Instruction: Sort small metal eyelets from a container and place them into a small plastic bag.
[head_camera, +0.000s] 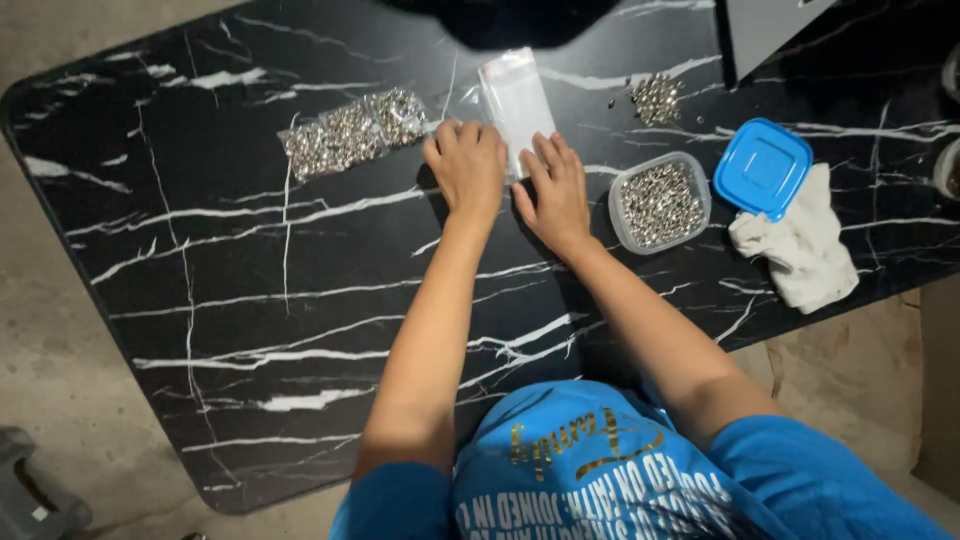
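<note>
Pressing clear bag (517, 100) flat: left hand (466, 165), right hand (555, 190); tub (659, 203) beside right.

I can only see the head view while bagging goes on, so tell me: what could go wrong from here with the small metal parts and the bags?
1. The clear tub of small metal pieces sits open beside the right hand; a bump could spill it.
2. The loose pile lies unbagged and could scatter across the table.
3. The empty clear bag is pinned only by the left hand and the right hand; it may slip.
</note>
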